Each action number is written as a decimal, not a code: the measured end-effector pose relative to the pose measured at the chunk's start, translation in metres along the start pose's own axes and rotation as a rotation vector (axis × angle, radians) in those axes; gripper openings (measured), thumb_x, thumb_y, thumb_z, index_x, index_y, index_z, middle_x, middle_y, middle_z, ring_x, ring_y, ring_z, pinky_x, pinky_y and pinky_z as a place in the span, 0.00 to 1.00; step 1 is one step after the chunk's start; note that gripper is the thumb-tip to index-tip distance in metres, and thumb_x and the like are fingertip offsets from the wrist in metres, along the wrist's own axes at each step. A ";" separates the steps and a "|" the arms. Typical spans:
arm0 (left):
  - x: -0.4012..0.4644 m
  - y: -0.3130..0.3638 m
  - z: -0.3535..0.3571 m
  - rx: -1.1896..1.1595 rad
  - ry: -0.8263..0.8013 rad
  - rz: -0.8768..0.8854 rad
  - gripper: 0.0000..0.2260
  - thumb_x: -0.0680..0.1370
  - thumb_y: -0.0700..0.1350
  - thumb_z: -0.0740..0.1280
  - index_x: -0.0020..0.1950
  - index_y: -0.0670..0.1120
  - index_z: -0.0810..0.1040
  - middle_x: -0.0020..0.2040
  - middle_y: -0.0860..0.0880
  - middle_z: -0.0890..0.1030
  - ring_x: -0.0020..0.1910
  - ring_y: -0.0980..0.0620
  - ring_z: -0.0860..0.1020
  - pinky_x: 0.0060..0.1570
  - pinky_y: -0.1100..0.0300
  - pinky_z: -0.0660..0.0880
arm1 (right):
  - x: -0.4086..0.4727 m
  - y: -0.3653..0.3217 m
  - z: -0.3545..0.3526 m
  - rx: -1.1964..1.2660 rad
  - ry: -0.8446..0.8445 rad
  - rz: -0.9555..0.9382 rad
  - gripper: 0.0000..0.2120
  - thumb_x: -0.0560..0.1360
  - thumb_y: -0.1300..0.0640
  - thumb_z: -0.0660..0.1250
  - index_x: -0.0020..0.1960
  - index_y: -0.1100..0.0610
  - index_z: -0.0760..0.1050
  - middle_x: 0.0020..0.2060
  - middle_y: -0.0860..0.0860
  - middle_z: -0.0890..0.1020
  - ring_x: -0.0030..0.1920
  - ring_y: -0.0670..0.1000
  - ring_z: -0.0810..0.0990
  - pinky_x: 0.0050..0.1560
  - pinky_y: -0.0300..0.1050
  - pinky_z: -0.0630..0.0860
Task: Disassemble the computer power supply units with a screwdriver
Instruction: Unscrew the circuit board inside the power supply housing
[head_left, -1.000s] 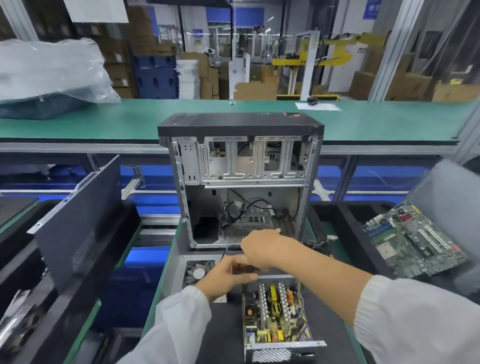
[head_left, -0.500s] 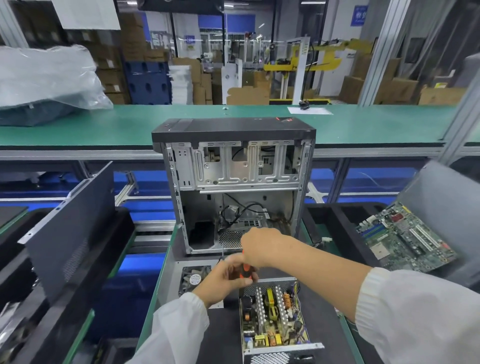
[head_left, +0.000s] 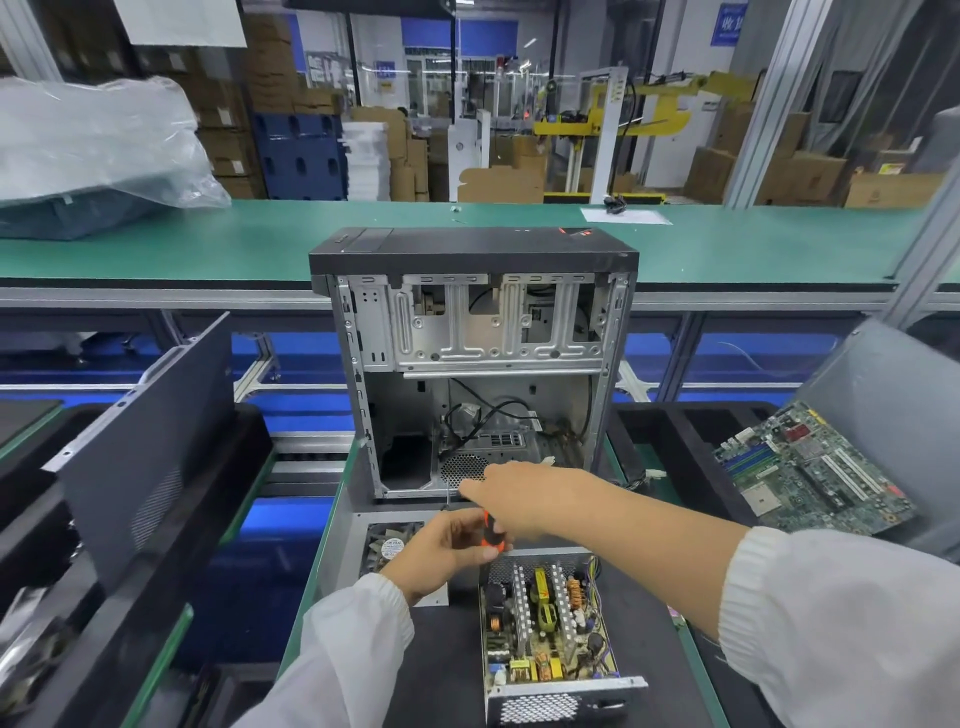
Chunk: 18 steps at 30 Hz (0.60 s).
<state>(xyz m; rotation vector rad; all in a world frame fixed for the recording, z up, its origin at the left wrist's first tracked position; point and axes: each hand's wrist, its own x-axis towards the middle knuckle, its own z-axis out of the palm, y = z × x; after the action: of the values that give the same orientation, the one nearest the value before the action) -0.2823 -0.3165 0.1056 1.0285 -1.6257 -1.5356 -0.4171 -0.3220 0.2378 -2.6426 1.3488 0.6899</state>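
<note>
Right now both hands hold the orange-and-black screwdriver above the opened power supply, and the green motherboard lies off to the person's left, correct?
Not quite: the head view shows the green motherboard to the person's right. Both hands, left hand and right hand, do hold the orange-and-black screwdriver above the opened power supply.

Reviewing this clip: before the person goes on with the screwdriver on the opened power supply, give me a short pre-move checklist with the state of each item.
1. Screwdriver in hand: ok, both the left hand and right hand are on it.
2. Power supply cover off, board exposed: ok.
3. Tip seated on a screw: cannot tell, hidden by the hands.
4. Unit lying flat on the black mat: ok.
5. Computer case standing clear behind the unit: ok.
</note>
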 end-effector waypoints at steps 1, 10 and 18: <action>-0.001 0.000 0.001 -0.006 0.004 -0.002 0.11 0.77 0.32 0.67 0.59 0.33 0.76 0.54 0.38 0.82 0.56 0.47 0.81 0.59 0.59 0.75 | -0.002 0.001 -0.001 0.016 -0.001 0.001 0.16 0.78 0.60 0.64 0.64 0.57 0.65 0.54 0.58 0.73 0.52 0.59 0.76 0.43 0.53 0.71; -0.005 -0.001 -0.003 -0.001 0.014 0.007 0.11 0.77 0.32 0.67 0.59 0.35 0.77 0.54 0.37 0.82 0.57 0.45 0.81 0.60 0.59 0.74 | 0.000 -0.010 0.002 0.088 0.110 0.160 0.16 0.81 0.52 0.60 0.62 0.61 0.70 0.57 0.58 0.77 0.55 0.60 0.78 0.44 0.50 0.69; -0.002 -0.007 -0.002 -0.072 0.009 -0.020 0.12 0.77 0.32 0.68 0.60 0.35 0.77 0.55 0.40 0.83 0.57 0.44 0.81 0.60 0.58 0.75 | 0.001 -0.003 -0.005 0.079 0.002 -0.032 0.18 0.77 0.66 0.62 0.64 0.57 0.63 0.49 0.57 0.75 0.44 0.57 0.76 0.38 0.50 0.71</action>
<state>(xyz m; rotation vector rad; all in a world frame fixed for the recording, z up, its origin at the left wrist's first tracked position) -0.2792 -0.3155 0.0993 1.0141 -1.5466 -1.5895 -0.4124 -0.3224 0.2414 -2.5977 1.3032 0.6171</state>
